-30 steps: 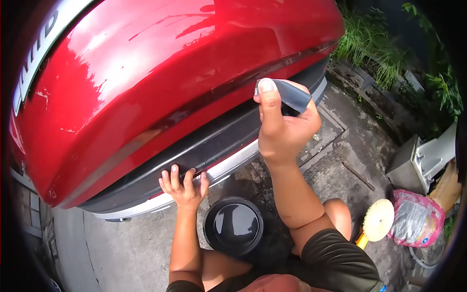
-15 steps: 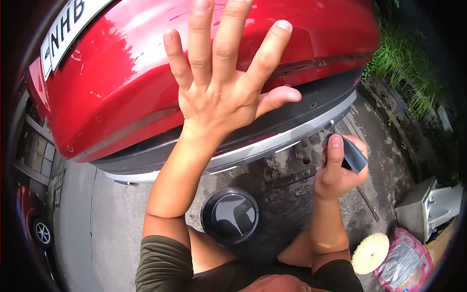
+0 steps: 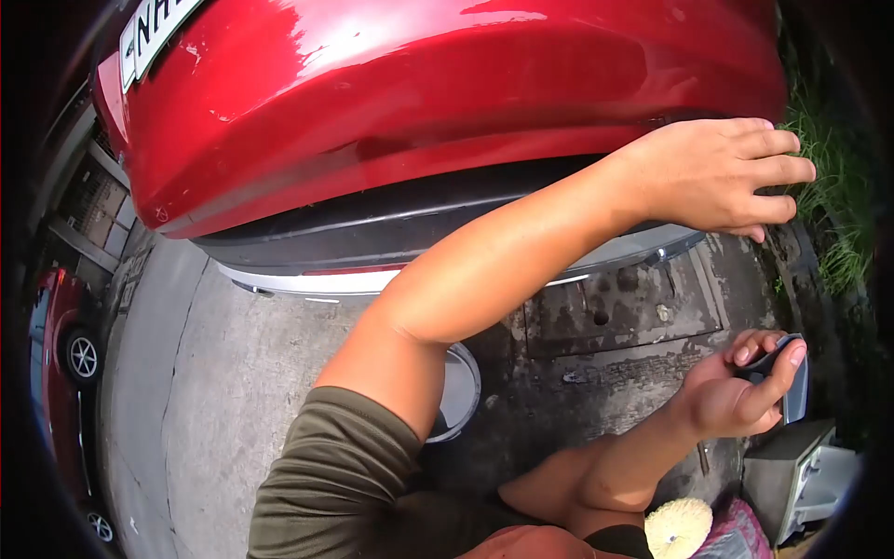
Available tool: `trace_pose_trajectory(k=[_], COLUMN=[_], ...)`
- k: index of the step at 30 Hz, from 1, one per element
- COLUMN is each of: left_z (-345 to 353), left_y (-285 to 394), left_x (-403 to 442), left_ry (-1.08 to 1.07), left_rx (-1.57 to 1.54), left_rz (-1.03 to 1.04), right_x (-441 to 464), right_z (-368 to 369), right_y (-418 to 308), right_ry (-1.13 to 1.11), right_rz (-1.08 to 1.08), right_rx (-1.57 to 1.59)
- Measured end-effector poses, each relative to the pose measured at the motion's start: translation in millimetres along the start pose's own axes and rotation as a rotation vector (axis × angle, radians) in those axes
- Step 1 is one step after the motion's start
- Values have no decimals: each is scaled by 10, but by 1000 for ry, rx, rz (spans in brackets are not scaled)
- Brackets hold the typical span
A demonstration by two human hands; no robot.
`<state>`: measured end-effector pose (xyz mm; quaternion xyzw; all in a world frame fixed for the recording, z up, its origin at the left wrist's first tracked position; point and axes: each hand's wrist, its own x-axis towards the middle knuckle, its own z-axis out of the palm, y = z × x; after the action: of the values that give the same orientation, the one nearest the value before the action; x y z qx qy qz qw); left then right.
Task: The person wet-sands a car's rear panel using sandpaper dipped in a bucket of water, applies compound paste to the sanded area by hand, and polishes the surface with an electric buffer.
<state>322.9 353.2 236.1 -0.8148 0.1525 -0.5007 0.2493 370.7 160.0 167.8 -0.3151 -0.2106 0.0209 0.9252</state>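
Observation:
My left hand (image 3: 722,175) is stretched out past the right end of the red car's bumper (image 3: 391,224), back of the hand up, fingers apart and holding nothing. Lower right, my right hand (image 3: 745,387) pinches a dark grey sheet (image 3: 796,382) between thumb and fingers, away from the car. The glossy red body panel (image 3: 419,102) of the car fills the top of the view. Partly behind my left arm, a round black bucket (image 3: 456,396) with a reflecting surface inside stands on the ground.
Lower right are a round cream pad (image 3: 678,529), a pink bag (image 3: 736,531) and a grey metal box (image 3: 787,480). Grass (image 3: 824,224) grows along the right side. Another red car (image 3: 65,373) stands at the far left on the concrete ground (image 3: 251,373).
My left hand has swung from in front of the red panel to the far right. My right hand, still with the grey sheet, has moved right and down. The view has shifted.

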Motion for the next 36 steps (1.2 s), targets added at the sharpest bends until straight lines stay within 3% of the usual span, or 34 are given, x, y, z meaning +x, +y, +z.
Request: trace_pose_trajectory(k=[2,5,6,7,10,14,15,18,20,21,22,23,25,27,30,35,36], left_z=[14,-485,-792,-950,-1739,-2999,-3358,-4294,-4797,-4813,-4755,-4613,-4319,-4163,-4132,-4163,-4016], left_y=[373,1027,1245,1501,2354,3167,3308,4424,5527,5901,6416,6572,6246,5661,5137,4741,4437], left_x=[-81,-458,-586,-833,-1455,-1726,-1731,-2190,-2583,-2406,-2340,-2152,-1792,-1585,-1428,-1471,-1421], left_ry=[54,-58,-229,-246,-724,-1068,-1101,-752,-276,-100,-66,214,756,980,1024,752,482], left_rx=[-55,-250,-256,-312,-495,-139,23,604,991,803,496,269,140,73,75,-108,504], left_rz=[-80,-253,-298,-367,-675,-977,-1187,-2042,-2574,-3244,-3610,-3698,-3523,-3354,-3249,-3072,-3167], right_x=[83,170,178,176,126,-16,-57,-275,-467,-595,-718,-809,-993,-1064,-1139,-1140,-1135], right_z=[-26,-107,-126,-134,-51,34,68,155,317,426,506,513,589,610,649,667,664], right_y=[-120,-178,-176,-163,-65,102,135,241,297,305,309,315,292,257,218,223,226], right_ry=[25,-4,-36,-68,-92,-191,-202,-374,-434,-453,-467,-532,-580,-609,-591,-592,-593], right_rz=[-18,11,24,39,127,184,204,308,362,352,342,291,197,190,250,216,190], right_rx=[23,87,81,77,-4,23,49,4,-38,-52,-68,-103,-148,-117,-47,-29,-39])
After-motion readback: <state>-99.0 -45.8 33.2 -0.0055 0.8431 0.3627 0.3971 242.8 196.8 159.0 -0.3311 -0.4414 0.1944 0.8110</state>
